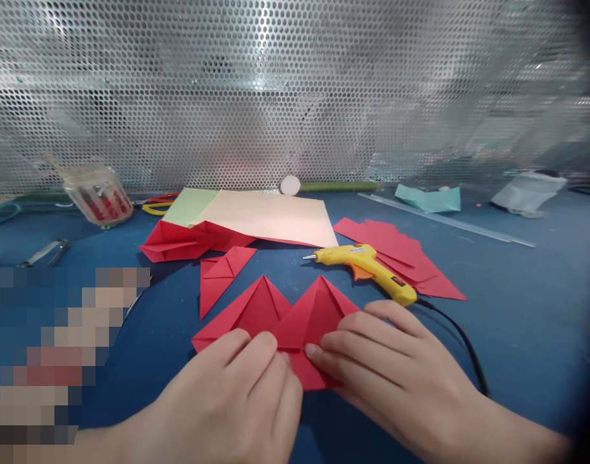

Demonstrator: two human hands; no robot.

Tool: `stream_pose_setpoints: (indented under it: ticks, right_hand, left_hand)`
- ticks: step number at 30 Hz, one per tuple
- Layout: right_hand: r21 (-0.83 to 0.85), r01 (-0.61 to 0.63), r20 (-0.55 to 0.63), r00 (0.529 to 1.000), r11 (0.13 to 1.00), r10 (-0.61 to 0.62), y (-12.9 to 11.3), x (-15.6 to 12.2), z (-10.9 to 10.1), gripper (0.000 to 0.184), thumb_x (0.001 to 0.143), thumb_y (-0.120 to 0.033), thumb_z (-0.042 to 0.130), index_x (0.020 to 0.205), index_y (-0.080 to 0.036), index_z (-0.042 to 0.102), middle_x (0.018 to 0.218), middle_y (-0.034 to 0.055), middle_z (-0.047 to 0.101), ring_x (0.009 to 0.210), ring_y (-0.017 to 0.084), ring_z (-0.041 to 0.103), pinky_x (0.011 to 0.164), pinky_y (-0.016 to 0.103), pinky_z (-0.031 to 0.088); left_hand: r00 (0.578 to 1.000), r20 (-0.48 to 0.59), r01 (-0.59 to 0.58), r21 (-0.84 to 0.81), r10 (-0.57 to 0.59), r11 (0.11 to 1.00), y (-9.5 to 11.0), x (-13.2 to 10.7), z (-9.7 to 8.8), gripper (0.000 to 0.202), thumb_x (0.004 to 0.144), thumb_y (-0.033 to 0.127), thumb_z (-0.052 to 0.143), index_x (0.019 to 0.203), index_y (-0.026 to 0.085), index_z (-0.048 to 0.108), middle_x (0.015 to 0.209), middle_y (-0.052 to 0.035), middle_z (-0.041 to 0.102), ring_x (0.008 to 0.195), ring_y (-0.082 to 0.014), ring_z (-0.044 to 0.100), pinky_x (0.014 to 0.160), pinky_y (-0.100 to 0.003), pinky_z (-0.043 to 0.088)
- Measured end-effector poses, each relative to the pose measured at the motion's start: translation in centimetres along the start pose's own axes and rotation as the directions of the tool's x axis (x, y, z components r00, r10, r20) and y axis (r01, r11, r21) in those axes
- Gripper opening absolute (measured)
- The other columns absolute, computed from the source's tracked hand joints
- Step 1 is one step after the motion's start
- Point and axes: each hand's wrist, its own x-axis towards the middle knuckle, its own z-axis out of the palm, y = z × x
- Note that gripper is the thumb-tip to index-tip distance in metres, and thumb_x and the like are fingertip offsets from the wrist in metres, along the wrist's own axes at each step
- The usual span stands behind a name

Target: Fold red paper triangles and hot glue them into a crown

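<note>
Both my hands are at a folded piece of red paper with two pointed peaks, close in front of me. My left hand has its fingers curled over the lower left part, the fingertips hidden. My right hand grips the right side, its thumb underneath out of sight and a fingertip by the middle fold. Just beyond lies a smaller folded red paper piece. A yellow glue gun with an orange trigger rests behind my right hand, its nozzle pointing left.
Red paper pieces lie fanned at the right. Farther back are a cream sheet, more folded red paper, a jar, a clear ruler and a teal paper. A black cord runs past my right wrist. Pixelation hides the left.
</note>
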Motion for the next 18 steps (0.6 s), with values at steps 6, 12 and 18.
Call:
stream_pose_setpoints:
  ticks: [6, 12, 18]
  right_hand:
    - [0.009, 0.009, -0.011, 1.0, 1.0, -0.009, -0.1, 0.2, -0.2, 0.026, 0.1, -0.012, 0.041, 0.108, -0.016, 0.065, 0.084, 0.0006, 0.073, 0.078, 0.015, 0.062, 0.077, 0.03, 0.043]
    - [0.06, 0.003, 0.073, 0.997, 0.998, -0.008, 0.1, 0.3, 0.1, 0.031, 0.101, -0.014, 0.035, 0.102, -0.018, 0.065, 0.086, 0.0049, 0.07, 0.077, 0.016, 0.062, 0.071, 0.031, 0.047]
    - [0.149, -0.057, 0.251, 0.968, 0.987, 0.018, 0.7, 0.1, 0.4, 0.036, 0.099, -0.013, 0.034, 0.105, -0.018, 0.069, 0.092, 0.0082, 0.068, 0.079, 0.018, 0.061, 0.07, 0.033, 0.048]
  left_hand:
    - [0.999, 0.032, -0.018, -0.02, 0.019, 1.0, -0.2, 0.4, 0.4, 0.047, 0.093, -0.002, 0.031, 0.073, 0.016, 0.069, 0.067, -0.0021, 0.07, 0.053, -0.0155, 0.056, 0.052, -0.031, 0.043]
    - [0.971, 0.227, 0.109, -0.134, -0.076, 0.985, 0.6, -1.2, 0.7, 0.018, 0.094, 0.03, 0.054, 0.098, 0.021, 0.069, 0.081, -0.0051, 0.072, 0.077, -0.0199, 0.064, 0.072, -0.031, 0.053]
    - [0.947, 0.291, 0.183, -0.141, -0.136, 0.973, 1.5, -2.1, 0.8, 0.029, 0.093, 0.04, 0.053, 0.11, 0.023, 0.068, 0.093, -0.0071, 0.074, 0.091, -0.0237, 0.066, 0.082, -0.034, 0.053]
